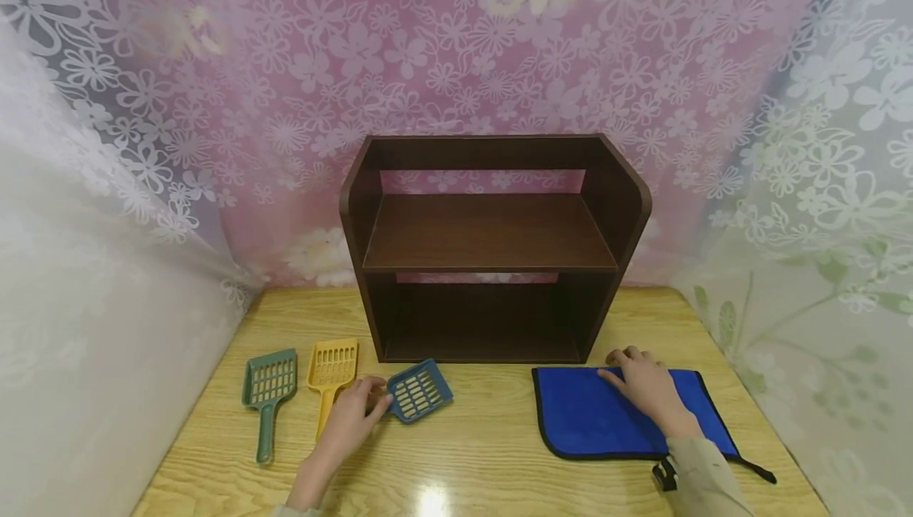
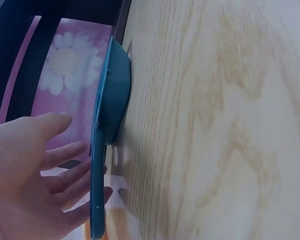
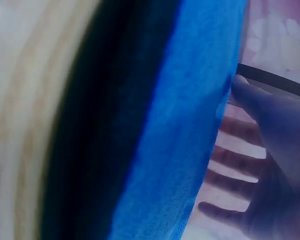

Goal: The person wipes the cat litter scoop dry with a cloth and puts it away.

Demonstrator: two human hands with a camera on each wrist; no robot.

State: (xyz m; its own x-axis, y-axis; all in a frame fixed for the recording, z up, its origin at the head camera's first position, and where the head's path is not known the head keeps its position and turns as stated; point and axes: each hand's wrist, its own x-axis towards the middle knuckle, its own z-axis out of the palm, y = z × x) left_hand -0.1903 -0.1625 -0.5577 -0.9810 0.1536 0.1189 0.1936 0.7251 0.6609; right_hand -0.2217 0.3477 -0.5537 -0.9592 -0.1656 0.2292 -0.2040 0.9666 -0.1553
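Note:
A blue slotted litter scoop [image 1: 442, 382] lies on the table, its handle towards my left hand [image 1: 348, 412]. In the left wrist view the fingers [image 2: 75, 180] reach behind the scoop's handle [image 2: 97, 185], while the thumb stays apart from it, so nothing is gripped. On the right, a folded blue towel [image 1: 585, 414] with black edging lies flat. My right hand [image 1: 645, 386] rests over its far edge with spread, relaxed fingers. The right wrist view shows the thumb at the edge of the towel [image 3: 190, 110] and the other fingers beyond it.
A yellow litter scoop [image 1: 326, 406] lies partly behind my left hand, and a green one [image 1: 266, 426] farther left. The dark brown two-tier shelf [image 1: 492, 231] stands at the back of the wooden table [image 1: 499, 461]. Flowered curtains [image 1: 456, 49] hang behind and at both sides.

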